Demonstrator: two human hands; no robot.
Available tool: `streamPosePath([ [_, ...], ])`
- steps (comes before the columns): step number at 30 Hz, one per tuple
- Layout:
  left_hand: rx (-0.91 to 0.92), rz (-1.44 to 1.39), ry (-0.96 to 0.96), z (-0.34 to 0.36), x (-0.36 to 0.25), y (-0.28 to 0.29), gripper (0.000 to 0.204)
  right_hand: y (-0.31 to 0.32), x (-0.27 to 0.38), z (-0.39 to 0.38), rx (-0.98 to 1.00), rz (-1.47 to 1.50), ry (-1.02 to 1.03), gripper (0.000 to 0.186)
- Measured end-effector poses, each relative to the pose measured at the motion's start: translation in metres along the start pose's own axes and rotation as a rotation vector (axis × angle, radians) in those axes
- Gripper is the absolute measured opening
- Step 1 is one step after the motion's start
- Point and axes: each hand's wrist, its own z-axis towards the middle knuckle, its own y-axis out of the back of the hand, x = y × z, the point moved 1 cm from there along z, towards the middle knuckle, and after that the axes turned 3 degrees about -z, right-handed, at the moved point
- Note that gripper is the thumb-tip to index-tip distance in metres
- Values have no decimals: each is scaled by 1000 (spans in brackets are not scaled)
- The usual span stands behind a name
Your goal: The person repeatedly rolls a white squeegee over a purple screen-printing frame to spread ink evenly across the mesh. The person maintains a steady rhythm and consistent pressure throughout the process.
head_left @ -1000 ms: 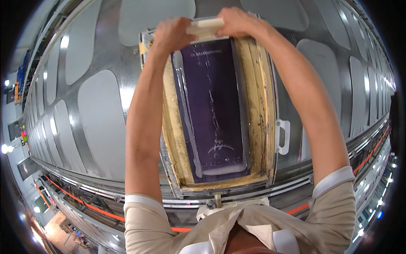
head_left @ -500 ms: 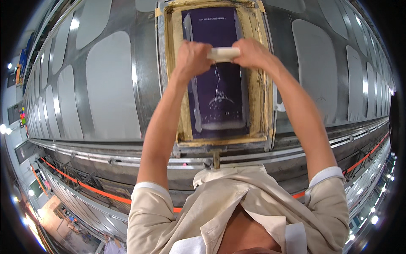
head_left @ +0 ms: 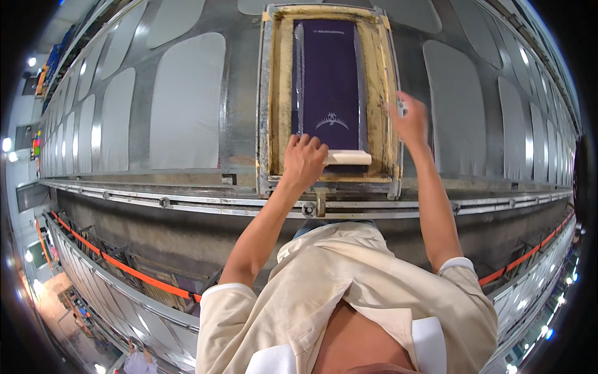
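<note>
A screen-printing frame (head_left: 266,112) lies on the long table in front of me, its inner border taped tan and its mesh (head_left: 330,75) dark purple with a pale arched design and a line of lettering. Across the mesh's near end rests a cream squeegee (head_left: 349,158). My left hand (head_left: 304,161) is closed round the squeegee's left end. My right hand (head_left: 412,119) is off the squeegee, beside the frame's right edge. Motion smears its fingers, so I cannot tell whether they grip the edge.
Grey rounded panels (head_left: 187,103) lie in rows on the dark table, left and right of the frame; another panel (head_left: 458,109) is just beyond my right hand. A metal rail (head_left: 237,206) runs along the near edge. An orange strip (head_left: 124,268) runs behind me. Far lower left, another person (head_left: 140,361) shows.
The squeegee has come toward me, from the mesh's upper part to its near end. My right hand has let go of it and moved right to the frame's edge. The left keeps hold.
</note>
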Motion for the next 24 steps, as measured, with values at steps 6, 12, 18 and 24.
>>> streamPosePath([
  [6,2,-15,-57,-7,6,-19,24,-51,-82,4,-53,26,-398,31],
  [12,-25,-96,15,-23,18,-2,30,-14,-54,35,-13,54,-419,29],
  [18,-1,-12,147,-79,121,54,31,-89,71,23,-170,233,-233,26],
  [24,-75,29,133,-180,302,136,30,-207,279,12,-148,427,-286,21],
])
